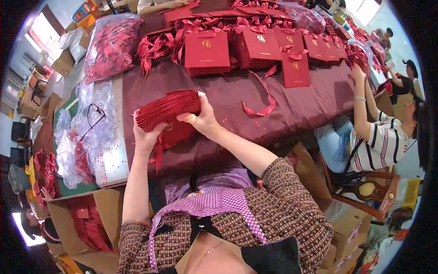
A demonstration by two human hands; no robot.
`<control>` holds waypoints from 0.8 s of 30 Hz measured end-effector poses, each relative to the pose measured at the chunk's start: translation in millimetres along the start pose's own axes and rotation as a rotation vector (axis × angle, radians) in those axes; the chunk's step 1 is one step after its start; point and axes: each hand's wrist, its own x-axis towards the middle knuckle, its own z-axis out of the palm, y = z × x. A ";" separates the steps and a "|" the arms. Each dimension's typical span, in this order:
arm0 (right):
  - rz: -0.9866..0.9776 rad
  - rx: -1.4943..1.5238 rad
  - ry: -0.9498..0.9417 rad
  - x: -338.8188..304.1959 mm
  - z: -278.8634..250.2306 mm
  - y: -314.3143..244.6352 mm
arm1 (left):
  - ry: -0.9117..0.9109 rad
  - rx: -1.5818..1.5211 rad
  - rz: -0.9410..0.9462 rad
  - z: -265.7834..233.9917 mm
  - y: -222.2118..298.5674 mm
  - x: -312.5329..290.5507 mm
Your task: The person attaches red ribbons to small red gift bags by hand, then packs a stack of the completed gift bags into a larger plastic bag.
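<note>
A thick stack of red paper gift bags [169, 108] is held above the near edge of the table between both my hands. My left hand [147, 134] grips its left end, with the thumb on the near side. My right hand [204, 118] clasps the right end, thumb pressed against the front. Just below the stack, a red bag with a gold print [175, 133] shows, and a red ribbon [158, 153] hangs beside my left hand. Farther back stand piles of finished-looking red bags [207, 57] with ribbon bows. A loose red ribbon [262, 98] lies curled on the dark red tablecloth [219, 146].
A clear plastic sack of red ribbons [113, 48] sits at the far left. Crumpled plastic film [98, 123] and eyeglasses [95, 116] lie left of me. An open cardboard box [86, 219] holds red bags at lower left. A co-worker [376, 137] sits at the right.
</note>
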 end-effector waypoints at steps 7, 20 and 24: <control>-0.141 -0.082 -0.001 -13.6 -3.1 -2.9 | 0.005 0.092 0.056 8.3 15.0 -14.0; -0.072 -0.616 -0.587 43.7 -23.0 -112.6 | -0.036 0.069 0.071 -1.0 16.8 -15.6; -0.174 -1.031 -0.926 64.8 9.6 -128.8 | -0.021 0.226 0.033 -1.0 25.7 -14.4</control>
